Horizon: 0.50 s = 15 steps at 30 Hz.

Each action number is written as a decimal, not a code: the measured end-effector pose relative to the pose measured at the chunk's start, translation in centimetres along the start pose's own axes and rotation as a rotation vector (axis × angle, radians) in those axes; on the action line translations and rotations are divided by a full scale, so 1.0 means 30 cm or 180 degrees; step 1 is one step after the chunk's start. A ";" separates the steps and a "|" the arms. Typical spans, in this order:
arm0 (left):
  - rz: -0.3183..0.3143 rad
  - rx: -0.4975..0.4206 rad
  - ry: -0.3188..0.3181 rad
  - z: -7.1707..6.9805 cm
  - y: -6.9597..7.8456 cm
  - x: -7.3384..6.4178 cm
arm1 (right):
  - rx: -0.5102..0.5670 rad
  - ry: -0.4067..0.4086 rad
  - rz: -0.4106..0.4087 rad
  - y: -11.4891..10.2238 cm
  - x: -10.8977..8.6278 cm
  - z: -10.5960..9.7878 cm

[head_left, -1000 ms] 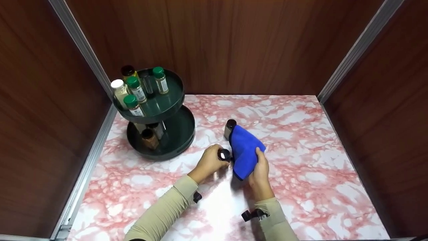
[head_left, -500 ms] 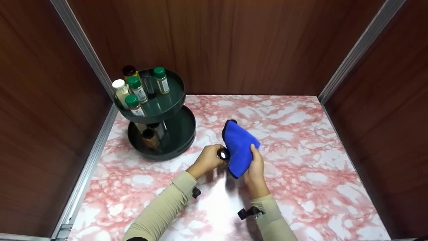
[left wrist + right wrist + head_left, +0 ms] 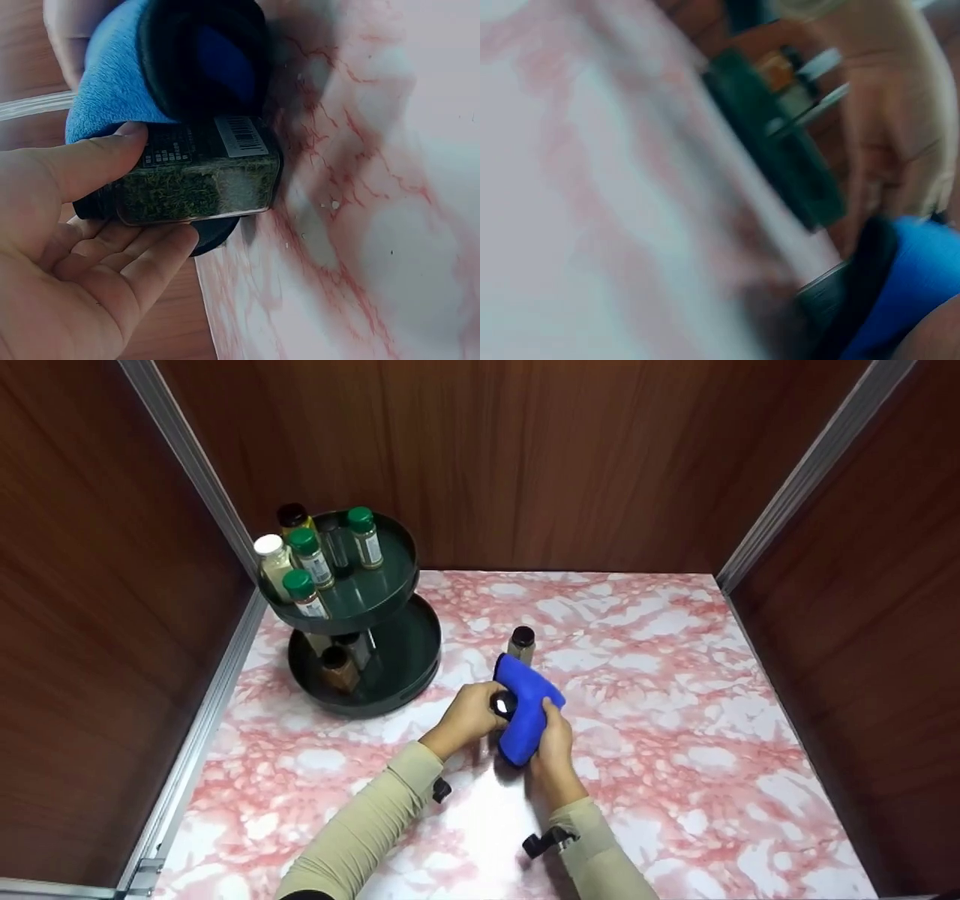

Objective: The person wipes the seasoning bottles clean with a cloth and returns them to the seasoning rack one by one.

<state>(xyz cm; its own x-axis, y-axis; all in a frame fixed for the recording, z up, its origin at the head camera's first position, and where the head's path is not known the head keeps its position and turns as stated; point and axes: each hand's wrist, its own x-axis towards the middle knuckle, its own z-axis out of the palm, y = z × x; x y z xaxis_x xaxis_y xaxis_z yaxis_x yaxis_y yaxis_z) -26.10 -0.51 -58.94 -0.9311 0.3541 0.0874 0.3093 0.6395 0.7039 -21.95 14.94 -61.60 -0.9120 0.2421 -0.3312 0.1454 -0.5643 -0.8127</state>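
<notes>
My left hand (image 3: 471, 711) pinches a spice jar (image 3: 202, 184) between thumb and fingers, near its black cap (image 3: 503, 703). Through the clear wall in the left wrist view, dried green flakes show, and a barcode label is on one side. A blue cloth (image 3: 526, 709) with black edging is gripped by my right hand (image 3: 555, 741), thumb on top. The cloth is folded against the jar's right side and hides part of it. Just behind the cloth stands a second black-capped jar (image 3: 522, 645), upright on the marbled tabletop (image 3: 660, 720).
A dark green two-tier round rack (image 3: 397, 660) stands at the back left. Its upper tier bears several bottles, among them a green-capped bottle (image 3: 366, 538) and a white-capped bottle (image 3: 273, 562). A brown spice jar (image 3: 339, 670) sits below. Wooden panels (image 3: 540, 465) enclose the back and sides.
My right hand has moved left with the cloth, which now lies folded against the held jar. The jar behind, briefly covered, shows again. My left hand has barely moved.
</notes>
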 end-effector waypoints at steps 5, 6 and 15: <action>0.0047 0.0023 0.0037 0.000 -0.001 -0.001 | 0.0337 -0.0342 -0.0001 -0.098 -0.027 0.026; 0.0042 0.0039 0.0056 0.000 -0.003 -0.001 | 0.0416 -0.0399 -0.0057 -0.107 -0.029 0.030; 0.0006 0.0054 0.0039 -0.003 -0.001 0.001 | 0.0135 -0.0114 -0.0279 0.004 -0.007 -0.003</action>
<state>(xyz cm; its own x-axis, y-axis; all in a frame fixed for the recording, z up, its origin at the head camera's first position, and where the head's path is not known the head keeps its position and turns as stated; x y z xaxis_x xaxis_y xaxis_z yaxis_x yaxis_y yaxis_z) -26.16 -0.58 -58.88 -0.9327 0.3472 0.0974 0.3143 0.6503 0.6916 -21.72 14.88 -61.69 -0.9337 0.2640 -0.2417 0.0487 -0.5751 -0.8166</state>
